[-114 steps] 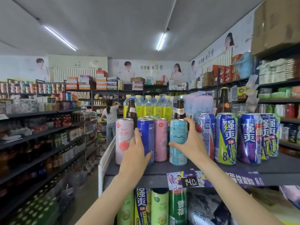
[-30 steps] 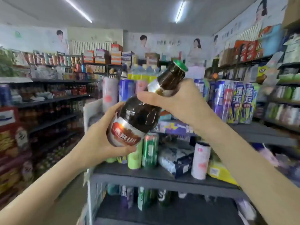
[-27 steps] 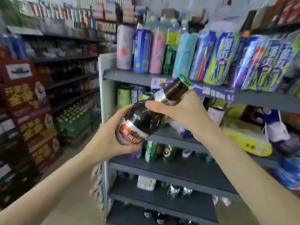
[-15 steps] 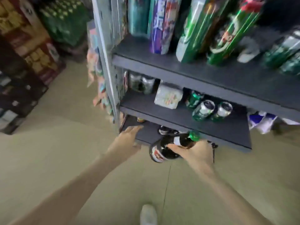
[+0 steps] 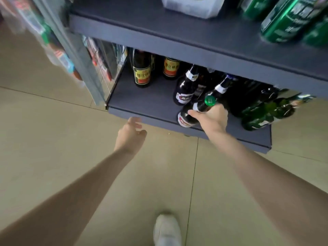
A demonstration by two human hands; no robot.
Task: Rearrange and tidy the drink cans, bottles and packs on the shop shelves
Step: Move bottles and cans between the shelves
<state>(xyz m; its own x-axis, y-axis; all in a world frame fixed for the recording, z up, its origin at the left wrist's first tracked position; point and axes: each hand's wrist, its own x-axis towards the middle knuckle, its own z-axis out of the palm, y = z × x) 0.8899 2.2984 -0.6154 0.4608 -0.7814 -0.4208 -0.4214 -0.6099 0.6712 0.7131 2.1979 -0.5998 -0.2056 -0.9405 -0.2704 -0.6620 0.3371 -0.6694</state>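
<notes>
Two hands: right hand (image 5: 212,118) grips the brown bottle (image 5: 190,115) by its neck; left hand (image 5: 131,134) loosely open, holding nothing

Left hand (image 5: 130,134) relaxed; right hand (image 5: 212,118) gripping.

I see a beige tiled floor (image 5: 53,148) with thin dark seams. A dark grey metal shelf unit (image 5: 177,38) stands on it; its bottom shelf (image 5: 142,102) sits just above the floor. A pale upright post (image 5: 83,64) frames the left side.

dark grey bottom shelf (image 5: 145,102) carries brown bottles (image 5: 142,71) and green bottles (image 5: 262,116) (upper shelf (image 5: 177,36): green cans (image 5: 287,20)).
</notes>
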